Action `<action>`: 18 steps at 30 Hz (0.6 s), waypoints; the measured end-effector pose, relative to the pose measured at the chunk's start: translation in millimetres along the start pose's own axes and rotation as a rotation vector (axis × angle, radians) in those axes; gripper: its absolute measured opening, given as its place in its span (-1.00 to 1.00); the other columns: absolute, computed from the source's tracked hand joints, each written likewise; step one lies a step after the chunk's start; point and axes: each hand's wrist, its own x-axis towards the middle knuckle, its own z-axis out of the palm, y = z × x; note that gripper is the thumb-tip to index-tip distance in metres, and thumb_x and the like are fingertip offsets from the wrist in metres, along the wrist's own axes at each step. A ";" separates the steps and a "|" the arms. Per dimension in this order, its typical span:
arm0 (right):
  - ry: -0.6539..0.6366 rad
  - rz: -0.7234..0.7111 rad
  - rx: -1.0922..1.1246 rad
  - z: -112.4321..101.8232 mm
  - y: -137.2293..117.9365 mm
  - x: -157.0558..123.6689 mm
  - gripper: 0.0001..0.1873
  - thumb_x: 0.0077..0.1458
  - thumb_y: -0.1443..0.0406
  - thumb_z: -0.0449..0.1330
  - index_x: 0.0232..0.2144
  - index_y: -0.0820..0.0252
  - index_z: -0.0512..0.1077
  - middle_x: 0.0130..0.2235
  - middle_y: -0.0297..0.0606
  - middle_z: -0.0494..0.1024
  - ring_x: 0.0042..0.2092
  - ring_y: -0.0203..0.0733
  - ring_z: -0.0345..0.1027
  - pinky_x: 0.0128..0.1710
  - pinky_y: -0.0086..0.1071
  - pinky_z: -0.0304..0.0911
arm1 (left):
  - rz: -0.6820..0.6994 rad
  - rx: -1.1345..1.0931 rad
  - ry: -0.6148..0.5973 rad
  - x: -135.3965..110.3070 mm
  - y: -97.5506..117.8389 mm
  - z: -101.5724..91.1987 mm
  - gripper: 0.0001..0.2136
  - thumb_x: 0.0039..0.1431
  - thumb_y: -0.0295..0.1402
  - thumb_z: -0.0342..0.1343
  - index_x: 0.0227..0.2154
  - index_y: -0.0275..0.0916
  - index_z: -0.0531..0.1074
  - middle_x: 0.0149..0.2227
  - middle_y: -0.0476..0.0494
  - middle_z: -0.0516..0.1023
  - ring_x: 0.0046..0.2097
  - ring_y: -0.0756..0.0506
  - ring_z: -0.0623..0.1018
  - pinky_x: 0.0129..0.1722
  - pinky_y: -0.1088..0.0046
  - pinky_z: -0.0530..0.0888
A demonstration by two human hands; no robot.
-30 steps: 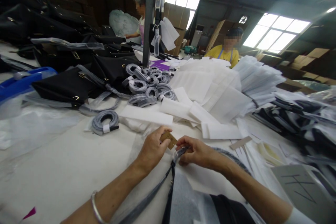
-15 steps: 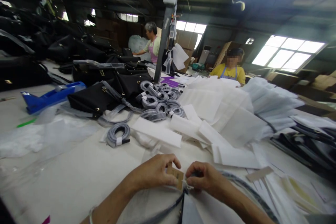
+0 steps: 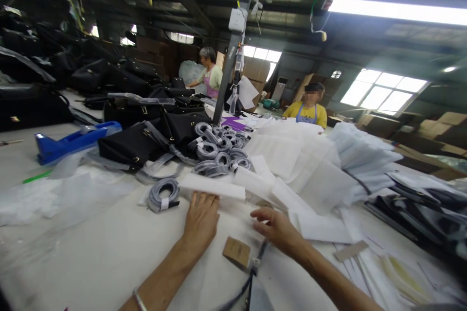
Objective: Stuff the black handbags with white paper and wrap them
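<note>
My left hand [image 3: 202, 218] lies palm down with its fingers stretched forward to the near edge of a white foam strip [image 3: 212, 186]. Whether it grips the strip is hidden. To the right, my right hand [image 3: 275, 227] has its fingers apart, and nothing shows in them. Between my forearms a brown cardboard hang tag [image 3: 237, 251] rests on white sheeting. A white string [image 3: 256, 263] ties it to a dark strap [image 3: 239, 294] in clear wrap. Left of my left hand is a coiled, plastic-wrapped strap [image 3: 163, 195].
Several more strap coils [image 3: 223, 159] are heaped ahead, beside black bags [image 3: 126, 142]. A blue tape dispenser [image 3: 78, 142] is at the left. White foam sheets [image 3: 292, 155] pile up at the right. A grey post [image 3: 225, 77] rises behind; two people work beyond.
Both hands have let go of the hang tag and its string. The left hand moved forward and left to the foam strip; the right hand moved slightly forward.
</note>
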 end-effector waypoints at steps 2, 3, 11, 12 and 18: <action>-0.008 -0.011 -0.049 1.6 5.9 10.9 -0.49 -0.04 0.29 0.22 0.03 0.18 0.48 0.09 -0.09 0.50 0.11 0.01 0.38 0.11 -0.21 0.25 | -0.008 0.025 0.027 0.7 -0.9 -2.5 -0.55 0.14 -0.51 0.03 0.12 -0.27 0.37 0.20 -0.25 0.41 0.27 -0.33 0.28 0.31 -0.06 0.02; 0.006 0.005 -0.069 0.7 9.9 16.7 -0.41 -0.06 0.32 0.23 0.09 0.21 0.43 0.17 -0.06 0.43 0.19 0.03 0.29 0.21 -0.18 0.14 | -0.005 0.036 0.037 1.0 -0.8 -4.4 -0.55 0.13 -0.51 0.03 0.12 -0.26 0.38 0.19 -0.24 0.42 0.25 -0.33 0.29 0.31 -0.06 0.01; 0.036 0.126 0.031 -47.5 55.1 38.3 -0.37 0.04 0.15 0.14 0.13 0.36 0.39 0.15 -0.02 0.45 0.17 0.07 0.33 0.23 -0.13 0.14 | -0.014 0.045 0.083 6.3 10.3 -24.3 -0.83 0.22 -0.47 0.03 -0.23 -0.19 0.52 -0.17 -0.14 0.58 -0.01 -0.26 0.47 0.04 0.11 0.32; 0.027 0.124 0.049 -49.7 59.9 36.4 -0.38 0.05 0.13 0.13 0.10 0.37 0.41 0.12 -0.02 0.49 0.13 0.05 0.38 0.20 -0.15 0.19 | -0.008 0.037 0.089 6.7 11.4 -24.9 -0.84 0.24 -0.46 0.02 -0.28 -0.19 0.51 -0.22 -0.13 0.58 -0.06 -0.24 0.49 -0.04 0.14 0.34; 0.011 0.091 0.027 -36.6 73.6 28.0 -0.47 -0.08 0.20 0.23 -0.02 0.27 0.51 0.10 -0.05 0.51 0.11 0.09 0.39 0.18 -0.11 0.20 | 0.084 -0.022 0.160 3.5 16.4 -17.7 -0.83 0.25 -0.46 0.02 -0.43 -0.19 0.46 -0.38 -0.06 0.54 -0.24 -0.17 0.51 -0.22 0.27 0.34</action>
